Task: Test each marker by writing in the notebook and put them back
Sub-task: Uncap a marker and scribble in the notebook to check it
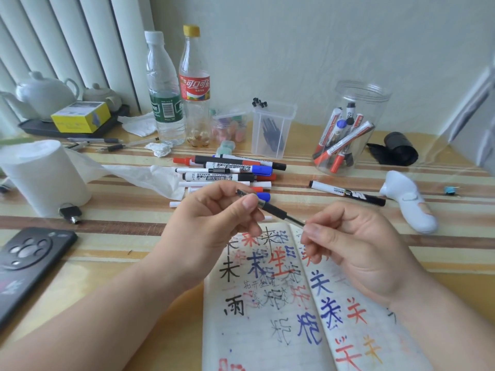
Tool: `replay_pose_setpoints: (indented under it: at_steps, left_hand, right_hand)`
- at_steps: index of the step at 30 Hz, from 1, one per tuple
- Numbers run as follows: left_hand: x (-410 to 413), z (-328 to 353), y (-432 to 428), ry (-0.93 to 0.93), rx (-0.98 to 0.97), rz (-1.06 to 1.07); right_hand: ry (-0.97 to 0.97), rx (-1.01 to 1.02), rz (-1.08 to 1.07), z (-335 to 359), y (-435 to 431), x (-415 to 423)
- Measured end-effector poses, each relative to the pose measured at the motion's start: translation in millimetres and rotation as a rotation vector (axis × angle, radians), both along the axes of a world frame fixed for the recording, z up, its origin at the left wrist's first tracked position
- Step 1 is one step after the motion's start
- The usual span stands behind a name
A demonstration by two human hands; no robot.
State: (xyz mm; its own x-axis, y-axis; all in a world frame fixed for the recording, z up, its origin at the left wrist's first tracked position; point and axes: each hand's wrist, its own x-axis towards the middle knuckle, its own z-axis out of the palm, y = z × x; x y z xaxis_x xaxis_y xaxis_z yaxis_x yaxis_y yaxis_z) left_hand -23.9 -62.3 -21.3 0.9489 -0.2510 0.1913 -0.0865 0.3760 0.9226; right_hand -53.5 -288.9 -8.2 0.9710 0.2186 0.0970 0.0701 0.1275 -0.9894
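Striped table point(107, 236), near edge: open notebook point(267, 317), both pages crowded with black, blue and red test characters. Above its top edge, the left hand point(214, 223) and right hand point(356, 250) each pinch one end of a slim pen point(273, 208), black with clear sections, tilted down to the right. Behind: loose markers point(230, 170) mid-table; clear jar point(348, 129) of markers toward the far right.

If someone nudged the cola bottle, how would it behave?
The cola bottle looks nearly empty, with only small bits at the bottom, so it is probably light. Tall and narrow, it would likely tip rather than slide. Its thin plastic may dent when gripped.
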Motion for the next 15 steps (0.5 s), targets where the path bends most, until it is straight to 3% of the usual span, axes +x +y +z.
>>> replay_pose_setpoints:
  at_steps: [9, 15]
  left_hand:
    - [0, -1, 1, -0.026, 0.031, -0.034]
    - [1, 0, -4, -0.057, 0.082, 0.052]
  right_hand:
    - [0.183, 0.062, 0.092, 0, 9, -7]
    - [0.081, -0.176, 0.020, 5, 21, -10]
